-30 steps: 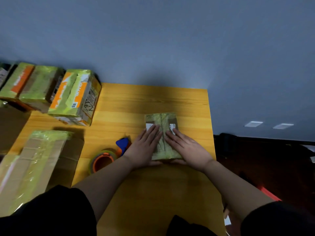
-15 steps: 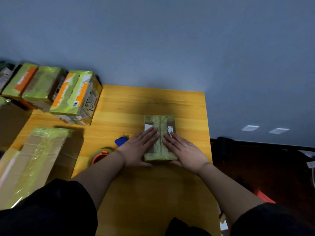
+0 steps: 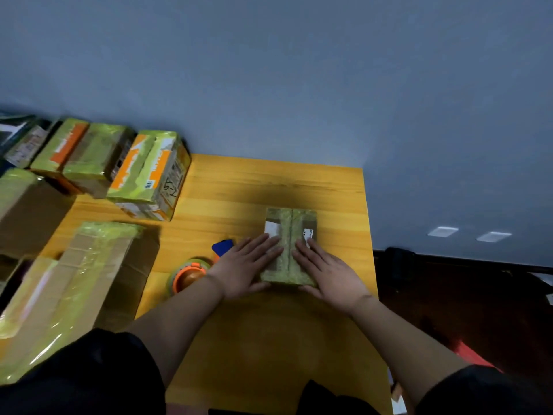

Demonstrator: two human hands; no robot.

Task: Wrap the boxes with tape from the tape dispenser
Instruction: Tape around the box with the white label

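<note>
1. I'm watching the left hand and right hand lying flat, fingers straight and slightly apart, pressing the small taped box on the wooden table.
2. Since a second ago, the hands are barely shifting; likely smoothing tape, so this box looks nearly wrapped.
3. Tape dispenser is sitting idle just left.
4. Wrapped boxes are crowding far left.
</note>
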